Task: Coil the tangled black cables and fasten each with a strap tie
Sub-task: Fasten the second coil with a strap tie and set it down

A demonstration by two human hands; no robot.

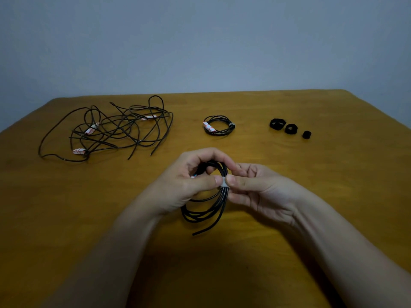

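Step in hand, my read: closing the strap tie (224, 182) round the coil (223, 197), front-centre of the worktop (333, 196). Can't tell if the lower loops touch it.

How to do it well:
- Keep all turns bunched tight under the strap, no strand outside it.
- Pull the strap end snug, then press it flat on itself. A slack wrap = loops slip out.
- The loose cable end (198, 232) sticks out at the bottom. Tuck it in or the coil may unwind.

Grips:
- left grip (189, 181): clenched on the coil, fingers curled over its top, thumb on the strap's left edge.
- right grip (260, 190): thumb + forefinger pinch the strap from the right, other fingers curled under.

Rest of the job: 1 finished coil (219, 126) far centre, tangle (111, 130) far left, 3 spare straps (290, 128) far right.
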